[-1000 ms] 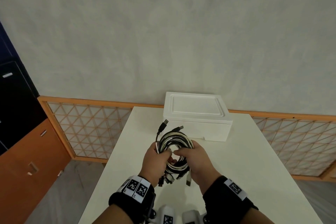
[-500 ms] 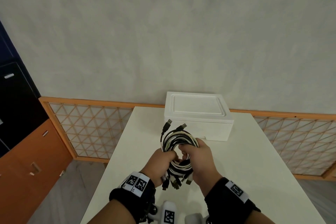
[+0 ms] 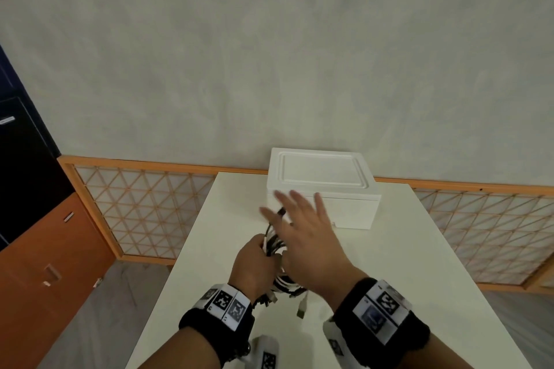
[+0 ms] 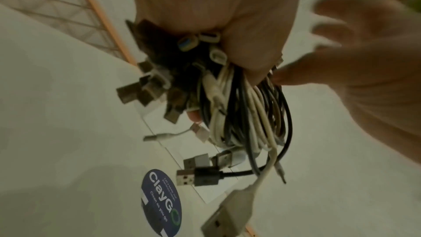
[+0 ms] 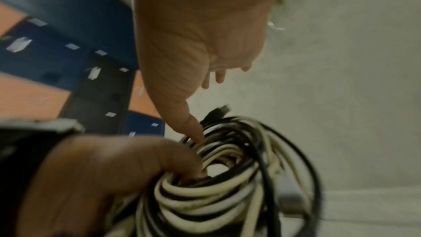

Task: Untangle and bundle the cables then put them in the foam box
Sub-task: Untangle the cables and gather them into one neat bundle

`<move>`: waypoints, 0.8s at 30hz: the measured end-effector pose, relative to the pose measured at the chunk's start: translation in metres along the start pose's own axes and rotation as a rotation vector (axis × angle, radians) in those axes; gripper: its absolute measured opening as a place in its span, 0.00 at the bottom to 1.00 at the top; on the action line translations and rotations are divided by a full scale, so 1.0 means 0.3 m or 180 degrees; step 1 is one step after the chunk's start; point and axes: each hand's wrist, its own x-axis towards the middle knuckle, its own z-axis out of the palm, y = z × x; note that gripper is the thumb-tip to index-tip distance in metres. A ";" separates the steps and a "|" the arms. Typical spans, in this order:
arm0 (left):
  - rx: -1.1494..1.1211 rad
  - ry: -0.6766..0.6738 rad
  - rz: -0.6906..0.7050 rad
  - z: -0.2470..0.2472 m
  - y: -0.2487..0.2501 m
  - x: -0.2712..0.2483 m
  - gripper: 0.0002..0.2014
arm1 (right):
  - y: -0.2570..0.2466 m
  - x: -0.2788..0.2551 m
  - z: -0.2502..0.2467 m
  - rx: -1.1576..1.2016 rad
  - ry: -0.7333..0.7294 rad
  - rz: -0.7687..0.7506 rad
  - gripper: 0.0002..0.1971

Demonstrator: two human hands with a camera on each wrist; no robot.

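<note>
A coiled bundle of black and white cables [image 3: 274, 244] [image 4: 246, 111] [image 5: 218, 192] is gripped in my left hand [image 3: 254, 266] [image 5: 102, 177] above the white table [image 3: 404, 278]. Several USB plugs [image 4: 145, 89] dangle from it. My right hand [image 3: 302, 225] [image 4: 364, 51] [image 5: 198, 46] is open with spread fingers, raised over the bundle toward the box, its thumb beside the coil. The white foam box [image 3: 323, 186] stands with its lid on at the table's far edge.
An orange lattice screen [image 3: 144, 207] runs behind the table below a grey wall. Orange and dark cabinets [image 3: 36, 219] stand at the left. A round blue sticker [image 4: 161, 203] lies on the table under the cables.
My right hand has let go of the bundle and opened, lifting forward toward the foam box. The left hand alone keeps the cables, a little closer to the box.
</note>
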 end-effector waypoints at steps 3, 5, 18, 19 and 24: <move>0.0295 -0.0089 0.0352 0.008 0.012 -0.013 0.03 | 0.004 0.027 0.011 -0.0313 -0.0638 -0.0044 0.24; 0.0285 -0.0091 0.0394 0.001 0.014 -0.022 0.03 | 0.030 0.034 0.021 -0.0044 -0.1027 0.0394 0.17; 0.0169 -0.0392 0.0494 0.005 -0.018 -0.038 0.05 | 0.052 0.020 0.072 0.1354 -0.1249 0.1264 0.08; 0.0174 -0.0372 0.0514 0.004 -0.016 -0.035 0.05 | 0.048 0.016 0.073 0.1429 -0.1141 0.1386 0.07; -0.0015 -0.0085 0.0449 -0.008 0.005 -0.034 0.04 | 0.039 -0.030 0.081 0.2364 -0.0560 0.2443 0.17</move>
